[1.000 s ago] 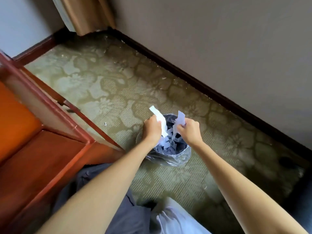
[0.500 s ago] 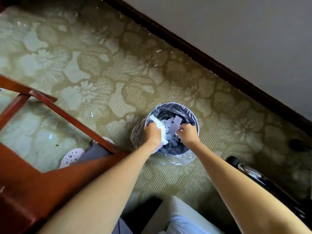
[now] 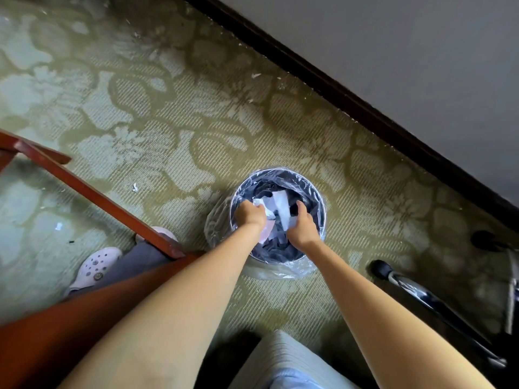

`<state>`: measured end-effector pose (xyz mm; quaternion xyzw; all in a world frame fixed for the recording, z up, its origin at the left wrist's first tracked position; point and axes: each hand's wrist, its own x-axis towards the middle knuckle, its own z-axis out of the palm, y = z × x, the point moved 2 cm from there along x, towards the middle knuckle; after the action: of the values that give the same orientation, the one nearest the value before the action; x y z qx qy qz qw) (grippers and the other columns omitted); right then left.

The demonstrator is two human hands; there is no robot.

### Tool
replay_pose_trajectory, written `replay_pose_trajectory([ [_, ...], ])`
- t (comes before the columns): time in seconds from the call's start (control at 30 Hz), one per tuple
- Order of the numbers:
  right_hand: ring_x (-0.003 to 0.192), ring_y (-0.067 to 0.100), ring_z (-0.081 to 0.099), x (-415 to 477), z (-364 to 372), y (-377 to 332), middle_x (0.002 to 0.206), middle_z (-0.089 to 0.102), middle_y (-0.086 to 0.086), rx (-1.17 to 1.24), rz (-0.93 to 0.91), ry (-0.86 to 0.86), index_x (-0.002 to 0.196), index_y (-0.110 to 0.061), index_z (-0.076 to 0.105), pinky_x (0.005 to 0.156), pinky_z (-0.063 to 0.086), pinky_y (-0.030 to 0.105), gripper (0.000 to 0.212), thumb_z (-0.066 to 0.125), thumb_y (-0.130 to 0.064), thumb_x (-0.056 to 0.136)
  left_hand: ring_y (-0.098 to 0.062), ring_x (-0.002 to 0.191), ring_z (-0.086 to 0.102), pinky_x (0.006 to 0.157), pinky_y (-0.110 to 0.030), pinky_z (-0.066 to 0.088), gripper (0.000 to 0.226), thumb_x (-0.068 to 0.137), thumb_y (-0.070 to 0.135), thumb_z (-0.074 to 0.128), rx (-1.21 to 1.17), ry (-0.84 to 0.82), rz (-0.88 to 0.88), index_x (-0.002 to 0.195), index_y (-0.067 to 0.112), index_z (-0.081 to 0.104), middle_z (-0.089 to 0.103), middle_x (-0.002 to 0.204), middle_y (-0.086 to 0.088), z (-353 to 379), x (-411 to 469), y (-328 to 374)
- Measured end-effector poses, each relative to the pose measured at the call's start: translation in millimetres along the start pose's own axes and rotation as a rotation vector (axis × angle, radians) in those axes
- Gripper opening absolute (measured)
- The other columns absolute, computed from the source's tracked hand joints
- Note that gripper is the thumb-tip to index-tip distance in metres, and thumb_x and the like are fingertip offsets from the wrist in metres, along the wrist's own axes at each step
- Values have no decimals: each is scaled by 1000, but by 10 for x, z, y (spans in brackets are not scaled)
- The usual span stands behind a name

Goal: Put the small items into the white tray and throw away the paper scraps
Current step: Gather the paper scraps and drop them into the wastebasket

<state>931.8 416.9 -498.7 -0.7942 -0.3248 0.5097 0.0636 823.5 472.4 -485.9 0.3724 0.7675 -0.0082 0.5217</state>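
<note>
Left hand (image 3: 251,214), right hand (image 3: 302,227) around scraps (image 3: 282,209)

Green floral carpet (image 3: 174,113) meets grey wall (image 3: 407,43), dark baseboard (image 3: 331,88).

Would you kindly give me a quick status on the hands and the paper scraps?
Left hand and right hand both gripping white paper scraps at round plastic-lined bin. Nothing blocking.

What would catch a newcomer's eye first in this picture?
The left hand and right hand grip white paper scraps over a plastic-lined bin at the centre of the patterned carpet. At the left, a pink clog shows beside a red wooden frame.
</note>
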Motion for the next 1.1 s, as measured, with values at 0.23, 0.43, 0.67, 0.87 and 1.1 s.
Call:
replay_pose_trajectory([
  [0.23, 120, 38, 44, -29, 59, -29, 146, 26, 20, -46, 54, 8, 142, -5, 19, 84, 43, 36, 59, 37, 8, 87, -35, 116, 58, 95, -41, 51, 36, 99, 8, 34, -445, -8, -272, 129, -7, 47, 55, 130, -22, 72, 26, -68],
  [0.43, 122, 38, 44, -43, 93, -48, 143, 31, 21, -128, 67, 3, 137, -3, 29, 99, 41, 41, 50, 39, 5, 89, -37, 122, 53, 99, -46, 48, 44, 94, 8, 35, -390, 46, -247, 137, -4, 36, 49, 135, -25, 78, 187, -248],
  [0.67, 123, 41, 42, -396, -17, -233, 140, 32, 23, -338, -23, 6, 133, 0, 35, 101, 41, 44, 45, 38, 3, 88, -37, 126, 47, 106, -47, 39, 40, 94, 5, 41, 95, 62, 27, 133, -2, 40, 47, 138, -21, -354, -454, -79],
  [0.87, 116, 39, 46, -1018, -390, -656, 126, 43, 22, -507, -281, 173, 116, 3, 45, 91, 42, 44, 30, 37, 0, 88, -31, 118, 50, 90, -35, 42, 33, 94, 0, 37, 278, 213, 314, 125, 1, 49, 47, 133, -17, -831, -1202, 202],
  [1.1, 108, 38, 52, -2186, -944, -1517, 116, 50, 20, -565, -636, 470, 111, 0, 52, 86, 44, 41, 27, 41, -5, 88, -33, 107, 53, 87, -37, 45, 24, 92, 7, 38, 260, 507, 636, 104, 6, 59, 53, 119, -13, -1725, -2389, 615],
])
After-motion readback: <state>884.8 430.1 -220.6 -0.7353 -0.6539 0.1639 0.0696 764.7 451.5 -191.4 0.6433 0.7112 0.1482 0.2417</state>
